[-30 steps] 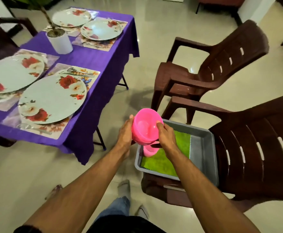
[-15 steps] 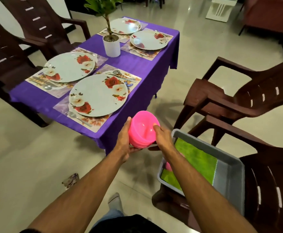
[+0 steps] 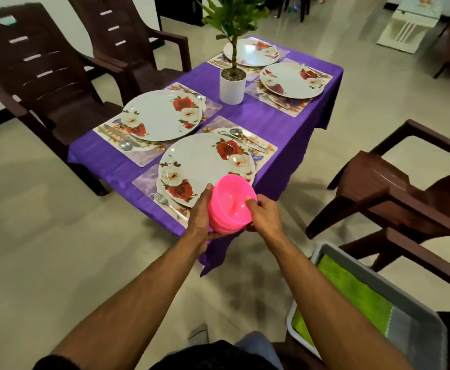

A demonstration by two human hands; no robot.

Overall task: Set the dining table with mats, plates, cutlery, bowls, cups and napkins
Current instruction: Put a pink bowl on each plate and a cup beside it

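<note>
A stack of pink bowls (image 3: 229, 202) is held between both hands, just over the near corner of the purple-clothed table (image 3: 266, 124). My left hand (image 3: 201, 213) cups its left side and base; my right hand (image 3: 262, 214) grips its right rim with the thumb on the edge. Several floral plates sit on placemats, the nearest plate (image 3: 202, 166) right behind the bowls, with a fork (image 3: 162, 200) and a spoon (image 3: 236, 132) beside it. Another plate (image 3: 161, 114) lies to the left, two more at the far end.
A white potted plant (image 3: 232, 85) stands mid-table. Brown plastic chairs flank the table, left (image 3: 37, 76) and right (image 3: 394, 188). A grey tray (image 3: 416, 324) with green cloths (image 3: 352, 292) sits on a chair at the lower right.
Both hands have carried the pink bowls away from the grey tray and up to the table's near corner. The view has swung left toward the table.
</note>
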